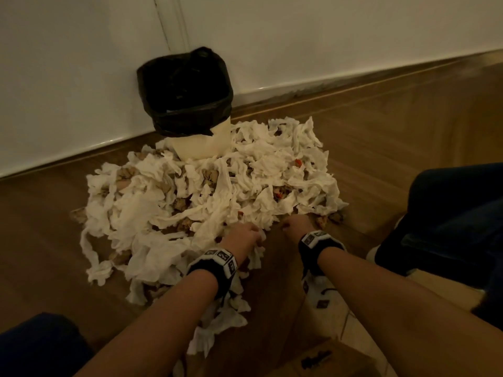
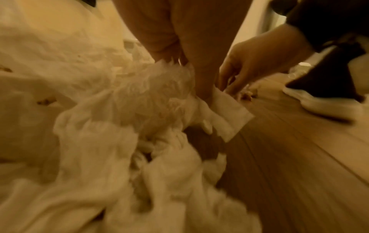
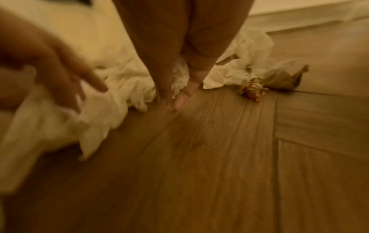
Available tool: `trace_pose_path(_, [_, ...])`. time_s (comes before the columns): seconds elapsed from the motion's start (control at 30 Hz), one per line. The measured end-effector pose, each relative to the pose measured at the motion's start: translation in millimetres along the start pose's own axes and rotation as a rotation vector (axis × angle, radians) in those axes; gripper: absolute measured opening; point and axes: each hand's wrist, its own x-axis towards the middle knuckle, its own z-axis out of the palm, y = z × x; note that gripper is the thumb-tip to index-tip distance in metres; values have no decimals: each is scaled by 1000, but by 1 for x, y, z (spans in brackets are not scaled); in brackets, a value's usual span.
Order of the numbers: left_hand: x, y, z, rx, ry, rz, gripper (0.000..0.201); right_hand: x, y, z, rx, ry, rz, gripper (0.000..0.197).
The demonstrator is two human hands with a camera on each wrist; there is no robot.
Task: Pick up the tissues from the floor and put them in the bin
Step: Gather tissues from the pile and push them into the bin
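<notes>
A big heap of white tissues [image 1: 217,186], mixed with brown and red scraps, lies on the wooden floor against a cream bin [image 1: 201,142] lined with a black bag [image 1: 185,91]. My left hand [image 1: 245,235] is at the heap's near edge; its fingers [image 2: 179,59] are buried in a crumpled tissue bunch [image 2: 159,97] and grip it. Just to the right, my right hand [image 1: 295,224] points down at the floor. Its fingertips [image 3: 165,96] meet on the boards and pinch the edge of a tissue [image 3: 179,72].
The bin stands in a corner of white walls with a skirting board. My dark trouser leg [image 1: 449,213] and white shoe [image 2: 319,102] are on the right, a knee [image 1: 35,346] at lower left. A cardboard box [image 1: 326,357] sits near me. A brown crumpled scrap [image 3: 253,89] lies apart.
</notes>
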Motion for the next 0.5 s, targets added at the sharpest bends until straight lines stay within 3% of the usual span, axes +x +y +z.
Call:
trace_pose_path(0.17, [5,5,-42,-141,99,-46,25,1,-2,-24,645,112,201,30])
trace_pose_path(0.27, [6,8,-71,-208,228,-79,20,-8,-21,-41,905,52,212,32])
trace_pose_path(0.33, [7,10,-91,-238,282,-86,20,-10,-31,-49,1008,40,216,31])
trace_pose_path(0.43, [7,10,-121,-286,347,-88,21,-19,-51,-68,1059,39,189,12])
trace_pose_path(0.5, [5,11,-141,-280,399,-97,22,-22,-60,-82,1015,51,154,28])
